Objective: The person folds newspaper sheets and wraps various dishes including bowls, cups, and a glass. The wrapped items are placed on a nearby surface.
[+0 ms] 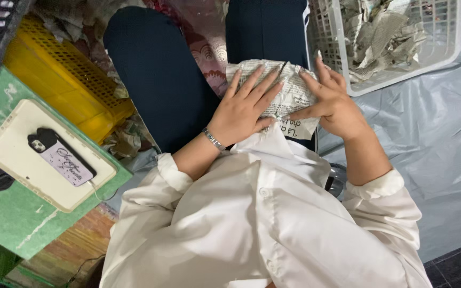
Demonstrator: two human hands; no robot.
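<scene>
A crumpled piece of newspaper point(293, 85) lies on my lap, on my dark trousers point(161, 74). My left hand point(244, 106) presses flat on its left half, fingers spread, a metal bracelet on the wrist. My right hand point(333, 101) rests on the paper's right edge, fingers bent over it and pressing down. The near part of the sheet hangs toward my white shirt point(262, 213). Both hands touch the paper; neither lifts it.
A white plastic basket point(449, 50) with several crumpled newspaper pieces stands at the upper right on grey plastic sheeting point(444, 149). A yellow crate point(65, 80) sits at the left. A phone point(62, 156) lies on a cream tablet point(12, 154) on a green surface.
</scene>
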